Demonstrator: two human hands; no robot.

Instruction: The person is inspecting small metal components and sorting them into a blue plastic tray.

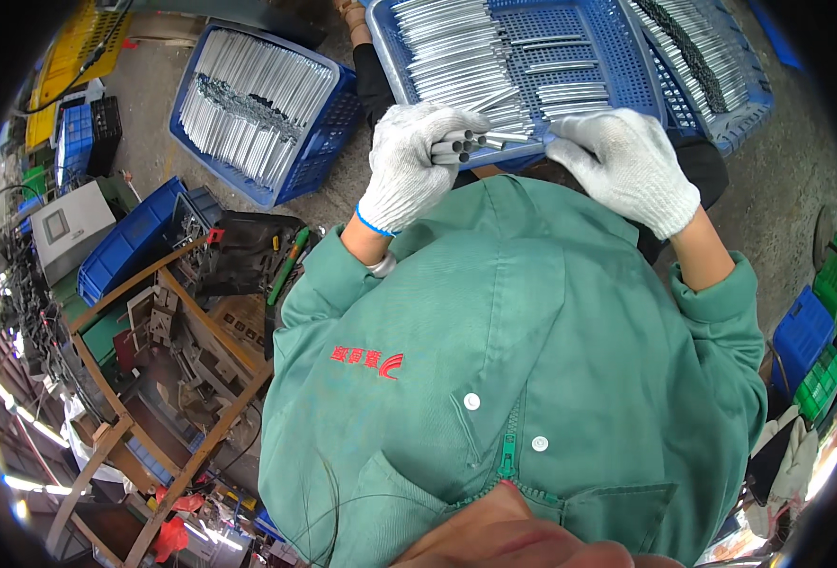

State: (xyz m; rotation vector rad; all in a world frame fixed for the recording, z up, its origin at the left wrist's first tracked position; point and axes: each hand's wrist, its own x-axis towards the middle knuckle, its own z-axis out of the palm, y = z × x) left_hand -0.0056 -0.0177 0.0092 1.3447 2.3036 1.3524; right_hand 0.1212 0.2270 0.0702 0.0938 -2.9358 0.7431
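My left hand (406, 163), in a white knit glove, is closed round a small bundle of metal tubes (454, 149), their hollow ends showing. One tube in the bundle sticks out farther to the right than the others. Just beyond is a blue plastic crate (617, 57) with a dense row of silvery tubes (452, 52) on its left and several loose ones (570, 93) in the middle. My right hand (627, 166), gloved too, is at the crate's near edge. Its thumb and fingertips are slightly apart, with nothing visible between them.
A second blue crate (314, 156) packed with tubes stands at the left, and a third (745, 118) at the far right. A wooden frame (205, 454) and a grey box with a screen (73, 232) lie to the left. Someone's hand (353, 19) shows at the top.
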